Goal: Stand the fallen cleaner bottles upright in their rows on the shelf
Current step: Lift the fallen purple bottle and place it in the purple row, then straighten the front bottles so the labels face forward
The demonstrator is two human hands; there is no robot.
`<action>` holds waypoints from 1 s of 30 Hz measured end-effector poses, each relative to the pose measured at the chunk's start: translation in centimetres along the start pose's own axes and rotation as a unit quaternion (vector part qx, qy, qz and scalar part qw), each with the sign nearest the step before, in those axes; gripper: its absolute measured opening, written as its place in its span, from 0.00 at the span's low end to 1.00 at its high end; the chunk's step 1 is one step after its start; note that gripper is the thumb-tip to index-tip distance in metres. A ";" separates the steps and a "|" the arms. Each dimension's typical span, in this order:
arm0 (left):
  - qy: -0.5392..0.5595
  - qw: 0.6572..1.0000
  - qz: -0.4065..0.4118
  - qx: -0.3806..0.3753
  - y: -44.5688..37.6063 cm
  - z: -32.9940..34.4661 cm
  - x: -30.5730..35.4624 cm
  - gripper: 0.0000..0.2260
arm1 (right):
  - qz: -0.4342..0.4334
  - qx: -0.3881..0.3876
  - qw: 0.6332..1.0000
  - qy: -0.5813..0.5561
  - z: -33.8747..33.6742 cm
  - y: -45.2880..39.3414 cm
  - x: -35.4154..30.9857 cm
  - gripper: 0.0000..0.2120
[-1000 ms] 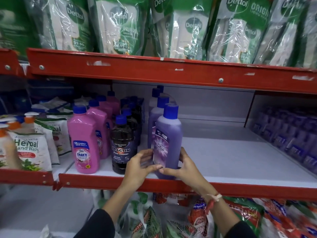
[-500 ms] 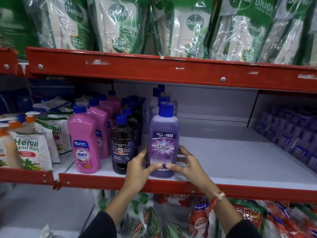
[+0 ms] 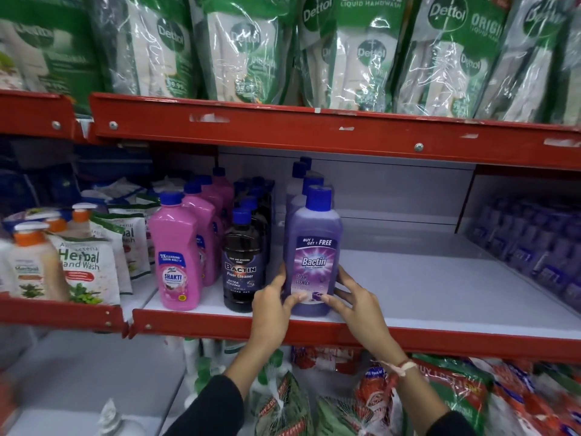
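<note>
A purple Bactin cleaner bottle (image 3: 313,247) with a blue cap stands upright at the front of its row on the white shelf (image 3: 424,287), label facing me. My left hand (image 3: 273,305) grips its lower left side. My right hand (image 3: 356,302) holds its lower right side, thumb on the label. Behind it stand more purple bottles (image 3: 298,190). To the left is a row of black Bactin bottles (image 3: 241,262), then a row of pink Shakti bottles (image 3: 176,253), all upright.
Bare white shelf stretches right of the purple bottle to a side wall with blurred purple bottles (image 3: 534,247). The red shelf lip (image 3: 440,341) runs along the front. Herbal hand wash pouches (image 3: 85,272) sit left. Dettol pouches (image 3: 361,55) hang above, packets below.
The purple bottle was turned from angled sideways to label-forward and set straight on the shelf front. Both hands stayed on its base. The camera moved closer.
</note>
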State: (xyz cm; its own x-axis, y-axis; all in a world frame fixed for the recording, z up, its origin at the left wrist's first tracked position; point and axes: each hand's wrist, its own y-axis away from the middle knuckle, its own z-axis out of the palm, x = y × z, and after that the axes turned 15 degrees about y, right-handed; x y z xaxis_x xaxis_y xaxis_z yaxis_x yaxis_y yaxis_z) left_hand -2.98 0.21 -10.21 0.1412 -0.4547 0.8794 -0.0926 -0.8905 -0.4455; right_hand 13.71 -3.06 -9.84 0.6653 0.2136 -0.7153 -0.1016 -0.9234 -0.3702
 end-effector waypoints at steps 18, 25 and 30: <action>0.128 0.984 -0.010 0.127 1.9 -17.9 -0.9 0.33 | 0.050 -0.132 0.985 -0.100 16.9 0.6 -17.1 0.38; 0.052 0.996 -0.072 0.028 2.0 -19.9 -1.0 0.34 | 0.070 -0.127 0.989 -0.009 18.1 0.0 -17.7 0.34; 0.028 0.997 -0.051 0.042 4.1 -20.8 0.6 0.22 | 0.042 -0.117 0.992 0.010 16.7 2.6 -18.4 0.27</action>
State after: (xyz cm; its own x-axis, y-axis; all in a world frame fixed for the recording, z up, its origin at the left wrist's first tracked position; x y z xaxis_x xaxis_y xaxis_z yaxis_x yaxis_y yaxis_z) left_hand -23.83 -3.28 -8.03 0.0893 -0.3614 0.9281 0.0032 -0.9317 -0.3632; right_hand -11.18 -4.12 -7.52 0.6772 0.1287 -0.7245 0.0157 -0.9869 -0.1607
